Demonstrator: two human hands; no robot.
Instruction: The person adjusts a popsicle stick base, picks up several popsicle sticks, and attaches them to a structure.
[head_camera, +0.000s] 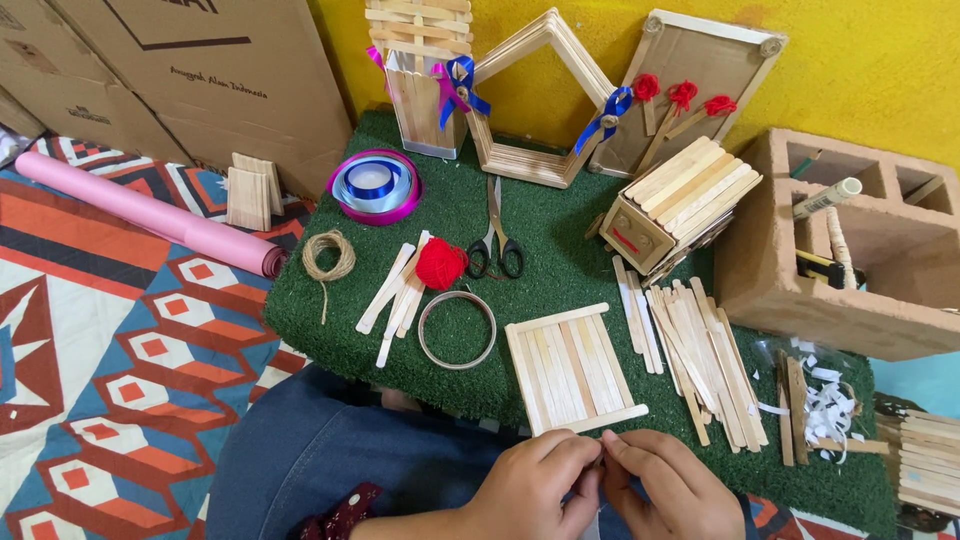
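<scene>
My left hand (535, 487) and my right hand (663, 490) meet at the bottom edge, fingertips pinched together on something small that I cannot make out. Just beyond the fingers lies a flat panel of joined craft sticks (572, 367) on the green turf mat (560, 250). To the panel's right is a loose pile of craft sticks (695, 345). My denim-clad lap (330, 450) fills the lower left.
On the mat lie black scissors (495, 240), a red yarn ball (440, 263), a metal ring (457, 329), a twine coil (329, 256), ribbon rolls (374, 185), and stick-built frames (540, 100) and a small house (675, 205). A clay block (850, 250) stands right; a pink paper roll (150, 213) lies left.
</scene>
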